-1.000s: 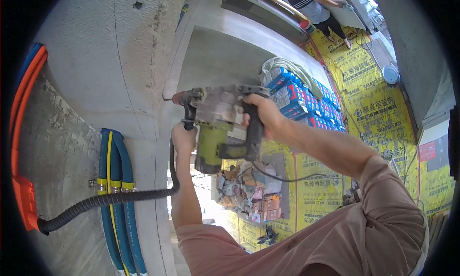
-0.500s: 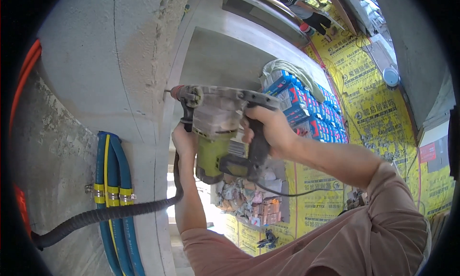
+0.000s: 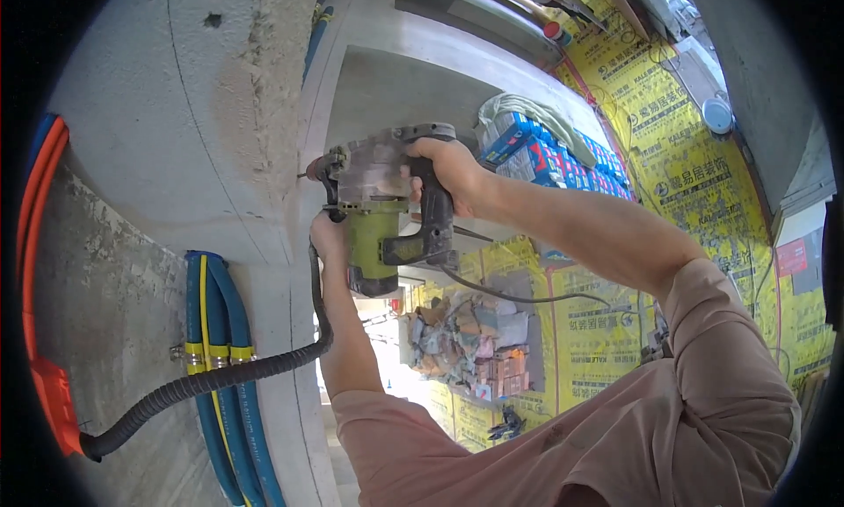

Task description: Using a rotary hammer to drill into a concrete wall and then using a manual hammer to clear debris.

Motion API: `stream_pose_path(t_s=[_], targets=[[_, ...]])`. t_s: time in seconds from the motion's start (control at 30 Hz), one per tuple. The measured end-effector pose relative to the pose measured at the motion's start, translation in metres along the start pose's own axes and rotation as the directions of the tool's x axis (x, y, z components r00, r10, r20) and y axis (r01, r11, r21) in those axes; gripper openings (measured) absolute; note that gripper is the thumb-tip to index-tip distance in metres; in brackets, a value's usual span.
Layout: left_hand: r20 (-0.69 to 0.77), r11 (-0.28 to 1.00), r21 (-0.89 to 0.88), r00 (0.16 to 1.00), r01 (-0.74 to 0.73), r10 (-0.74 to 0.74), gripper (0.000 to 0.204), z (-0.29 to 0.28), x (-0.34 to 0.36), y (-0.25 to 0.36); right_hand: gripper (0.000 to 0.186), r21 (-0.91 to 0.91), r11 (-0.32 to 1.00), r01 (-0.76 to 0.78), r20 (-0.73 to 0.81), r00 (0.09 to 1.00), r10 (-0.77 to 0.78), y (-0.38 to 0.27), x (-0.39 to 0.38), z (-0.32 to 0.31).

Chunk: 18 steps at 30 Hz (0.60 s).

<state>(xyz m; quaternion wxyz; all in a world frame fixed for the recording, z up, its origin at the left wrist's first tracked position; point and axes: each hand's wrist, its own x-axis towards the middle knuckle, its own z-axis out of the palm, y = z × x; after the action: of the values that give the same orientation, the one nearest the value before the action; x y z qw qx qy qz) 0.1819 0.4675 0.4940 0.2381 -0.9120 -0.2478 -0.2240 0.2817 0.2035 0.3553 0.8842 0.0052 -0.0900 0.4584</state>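
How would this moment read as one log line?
right hand: gripping black rear handle | left hand: holding black side handle | green-and-grey power drill: bit near pale, rough wall

Compared with half a second ago, my drill (image 3: pixel 374 239) is sitting farther left and a touch farther off, and my left hand (image 3: pixel 329 241) and right hand (image 3: pixel 444 175) are shifting along with it. Its back end is clearing the blue boxes (image 3: pixel 549 166), so a gap is showing there now. The scrap heap (image 3: pixel 457 335) is peeking out more on its far side too. Over left, the orange pipes (image 3: pixel 33 226) and orange box (image 3: pixel 54 406) are showing way more, plus extra holes (image 3: pixel 213 20) are appearing in the concrete (image 3: pixel 132 76). The far co-worker's striped shirt is dropping out of view.
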Motion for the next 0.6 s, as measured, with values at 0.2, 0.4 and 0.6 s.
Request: stream_pose_path(t_s=[0.2, 0.4, 0.6], targets=[[0.036, 0.998, 0.001, 0.998, -0.055, 0.055, 0.032, -0.005, -0.004, -0.004, 0.010, 0.014, 1.000, -0.014, 0.027, 1.000, 0.014, 0.012, 0.010, -0.011], [0.050, 1.000, 0.013, 0.998, 0.028, -0.029, 0.030, 0.000, -0.003, -0.005, 0.009, 0.067, 0.998, -0.005, 0.042, 0.999, 0.003, 0.019, 0.026, -0.016], [0.051, 0.999, -0.039, 0.999, 0.005, -0.003, 0.031, 0.020, 0.017, -0.021, 0.012, 0.002, 0.993, -0.121, -0.009, 0.993, 0.121, 0.017, 0.054, -0.009]])
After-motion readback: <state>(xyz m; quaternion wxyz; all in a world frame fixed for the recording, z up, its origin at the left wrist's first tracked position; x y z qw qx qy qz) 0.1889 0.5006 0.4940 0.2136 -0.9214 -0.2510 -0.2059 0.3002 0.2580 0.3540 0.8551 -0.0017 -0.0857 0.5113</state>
